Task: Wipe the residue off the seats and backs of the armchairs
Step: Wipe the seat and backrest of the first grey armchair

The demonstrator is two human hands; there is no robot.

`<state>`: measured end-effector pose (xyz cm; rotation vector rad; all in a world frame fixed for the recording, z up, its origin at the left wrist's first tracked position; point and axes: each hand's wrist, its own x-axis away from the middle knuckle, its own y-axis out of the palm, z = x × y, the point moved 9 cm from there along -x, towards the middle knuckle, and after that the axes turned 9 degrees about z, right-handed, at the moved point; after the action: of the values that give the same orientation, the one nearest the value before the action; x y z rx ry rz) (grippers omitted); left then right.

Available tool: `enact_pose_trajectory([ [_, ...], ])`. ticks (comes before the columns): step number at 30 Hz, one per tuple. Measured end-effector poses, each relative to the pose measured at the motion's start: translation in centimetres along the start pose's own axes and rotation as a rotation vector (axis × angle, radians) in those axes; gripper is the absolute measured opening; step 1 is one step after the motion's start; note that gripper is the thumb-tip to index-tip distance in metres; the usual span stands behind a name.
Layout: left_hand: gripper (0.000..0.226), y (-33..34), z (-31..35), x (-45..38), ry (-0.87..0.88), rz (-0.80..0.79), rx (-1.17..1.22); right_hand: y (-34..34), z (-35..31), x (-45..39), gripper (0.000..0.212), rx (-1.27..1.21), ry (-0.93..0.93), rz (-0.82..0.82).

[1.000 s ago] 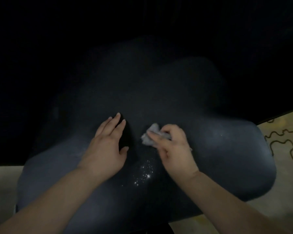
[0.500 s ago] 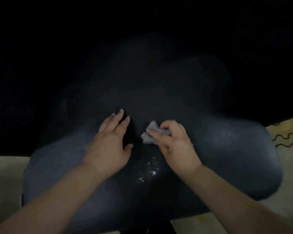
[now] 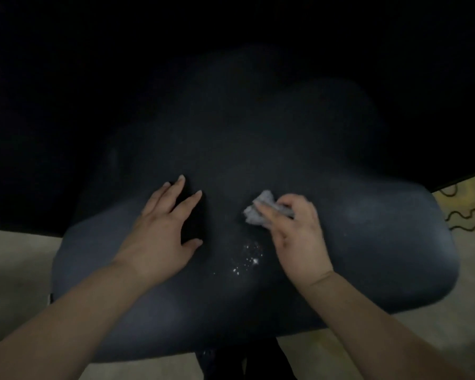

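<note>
White residue [image 3: 246,259] speckles the middle of a dark armchair seat [image 3: 368,256], between a person's two hands. The right hand [image 3: 296,237] pinches a crumpled grey cloth [image 3: 255,212] against the seat just above the specks. The left hand [image 3: 162,231] presses flat, fingers spread. The chair's back is dim, apparently dark too. Pale floor [image 3: 14,256] surrounds it.
</note>
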<state>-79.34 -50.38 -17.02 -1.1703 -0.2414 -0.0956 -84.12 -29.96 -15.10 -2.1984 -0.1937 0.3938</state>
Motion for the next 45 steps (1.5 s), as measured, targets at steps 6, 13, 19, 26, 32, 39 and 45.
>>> enact_pose_trajectory([
  [6, 0.096, 1.1, 0.6, 2.4, 0.047, -0.073, -0.034, 0.4, -2.3, 5.0, 0.042, -0.016, -0.024, -0.029],
  [13, 0.1, 1.9, 0.9, 3.2, 0.021, -0.077, -0.05, -0.6, 0.4, 2.7, 0.03, -0.003, 0.173, 0.076],
  [19, 0.102, 2.2, 1.0, 3.6, 0.03, -0.055, -0.034, 1.7, -4.1, 6.4, 0.045, -0.008, -0.074, -0.074],
  [26, 0.108, 2.4, 0.0, 4.4, 0.061, -0.085, -0.007, -0.3, -0.9, 6.4, 0.038, 0.047, 0.054, 0.077],
  [32, 0.114, 2.5, -0.4, 4.6, 0.093, -0.132, -0.054, 2.5, -5.1, 7.2, 0.035, -0.007, -0.063, -0.025],
  [39, 0.118, 2.7, -1.1, 5.2, 0.079, -0.159, -0.056, 1.6, -4.0, 9.3, 0.03, -0.007, -0.037, -0.035],
  [45, 0.117, 2.6, -1.3, 5.3, 0.07, -0.155, -0.074, 3.7, -6.4, 6.3, 0.044, -0.025, -0.148, -0.085],
])
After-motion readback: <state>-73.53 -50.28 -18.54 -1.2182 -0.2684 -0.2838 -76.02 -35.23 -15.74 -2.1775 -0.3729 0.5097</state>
